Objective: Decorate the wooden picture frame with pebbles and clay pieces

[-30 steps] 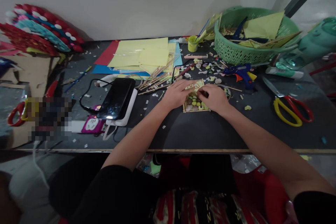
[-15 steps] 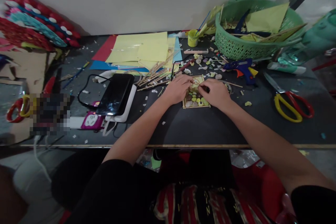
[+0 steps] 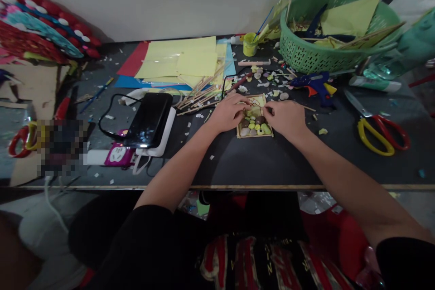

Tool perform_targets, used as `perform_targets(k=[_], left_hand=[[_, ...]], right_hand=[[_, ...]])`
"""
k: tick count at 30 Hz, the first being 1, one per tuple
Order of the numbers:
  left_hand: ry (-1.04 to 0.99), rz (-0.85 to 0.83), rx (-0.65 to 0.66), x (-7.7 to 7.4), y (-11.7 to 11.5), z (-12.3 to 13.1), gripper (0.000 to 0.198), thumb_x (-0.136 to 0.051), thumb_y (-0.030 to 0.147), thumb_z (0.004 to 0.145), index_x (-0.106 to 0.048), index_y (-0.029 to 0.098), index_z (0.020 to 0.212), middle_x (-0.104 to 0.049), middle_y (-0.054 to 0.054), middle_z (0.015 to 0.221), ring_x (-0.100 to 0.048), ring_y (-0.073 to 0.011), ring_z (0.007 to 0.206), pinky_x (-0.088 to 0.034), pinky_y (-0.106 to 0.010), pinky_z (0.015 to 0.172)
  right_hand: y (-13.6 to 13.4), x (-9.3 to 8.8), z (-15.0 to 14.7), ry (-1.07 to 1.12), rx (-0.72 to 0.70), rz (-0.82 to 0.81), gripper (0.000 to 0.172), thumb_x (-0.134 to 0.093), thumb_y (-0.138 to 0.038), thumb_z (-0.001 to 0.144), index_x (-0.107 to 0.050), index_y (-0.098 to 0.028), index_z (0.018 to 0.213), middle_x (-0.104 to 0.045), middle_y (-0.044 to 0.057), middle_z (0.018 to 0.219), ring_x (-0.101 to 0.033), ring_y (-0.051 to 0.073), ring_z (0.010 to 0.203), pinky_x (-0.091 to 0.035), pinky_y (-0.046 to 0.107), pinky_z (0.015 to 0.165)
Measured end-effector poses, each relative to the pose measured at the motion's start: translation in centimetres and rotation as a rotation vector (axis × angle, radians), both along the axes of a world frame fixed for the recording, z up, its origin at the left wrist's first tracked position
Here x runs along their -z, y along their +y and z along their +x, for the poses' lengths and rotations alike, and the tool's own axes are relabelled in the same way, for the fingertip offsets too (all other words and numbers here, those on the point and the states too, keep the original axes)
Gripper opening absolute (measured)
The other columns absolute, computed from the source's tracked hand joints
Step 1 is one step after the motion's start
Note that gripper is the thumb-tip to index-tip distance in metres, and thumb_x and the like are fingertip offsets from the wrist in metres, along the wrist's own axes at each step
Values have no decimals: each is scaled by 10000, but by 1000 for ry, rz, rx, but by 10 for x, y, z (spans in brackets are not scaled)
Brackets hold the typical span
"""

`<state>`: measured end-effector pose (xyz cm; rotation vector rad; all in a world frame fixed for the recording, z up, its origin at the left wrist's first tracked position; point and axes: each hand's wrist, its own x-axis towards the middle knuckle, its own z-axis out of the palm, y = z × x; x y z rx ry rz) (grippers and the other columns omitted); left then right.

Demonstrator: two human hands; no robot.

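Note:
In front of me on the dark table lies a small stick-edged frame (image 3: 254, 136). Painted pebbles (image 3: 257, 126), yellow-green, brown and pale, fill its lower part. A yellow backing with a thin dark-red line (image 3: 255, 103) shows in the upper part. My left hand (image 3: 228, 112) covers the frame's left side, its fingers bent together over that edge; whatever lies under the fingertips is hidden. At the right edge, my right hand (image 3: 287, 119) has thumb and forefinger pinched over the backing. Anything in that pinch is too small to make out.
A glue gun (image 3: 315, 86) and scissors (image 3: 377, 131) lie to the right, below a green basket (image 3: 319, 54). Loose sticks (image 3: 200, 99), yellow paper (image 3: 173, 59) and a paint pot (image 3: 250, 46) are behind. A phone (image 3: 149, 120) rests at left on a white block.
My right hand has shifted slightly right, baring more of the brown pebbles and the backing. My left hand stays at the frame's left side. The view has tilted a little.

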<state>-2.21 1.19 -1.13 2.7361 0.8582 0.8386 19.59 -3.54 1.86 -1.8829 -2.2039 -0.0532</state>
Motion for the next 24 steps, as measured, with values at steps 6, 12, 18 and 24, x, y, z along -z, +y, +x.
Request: perform_targets(k=[6,12,18,24], left_hand=[[-18,7,9,2,2,0,301,-467,39,818,-666,169,1002,-655,-73,1167,-592,-190,1125,-485,-411,1031],[-42,29,3,3,2,0,261,-470,46,823,-672,167,938,-663,-77,1112,-599,-195,1083,-497,-402,997],[-62,78,-5,4,3,-3,310,-481,33,811,-710,191,948,-667,-56,1124,-604,-201,1074,-512,-410,978],[127,261,2,2,-3,3,254,-488,61,854,-710,165,919,-705,-55,1063,-630,-203,1078,-532,-378,966]], right_hand=[[2,4,2,17,25,15,306,-489,-403,899,-755,-255,924,-697,72,679,-616,215,608,-199,298,531],[3,5,0,-2,3,22,303,-487,-385,899,-750,-240,935,-695,51,680,-589,177,587,-190,283,544],[2,4,-1,-13,0,-6,325,-488,-415,901,-759,-244,953,-702,46,681,-584,169,587,-192,274,548],[2,7,-2,-28,-1,-4,332,-475,-422,906,-760,-256,943,-708,46,686,-586,177,583,-186,281,543]])
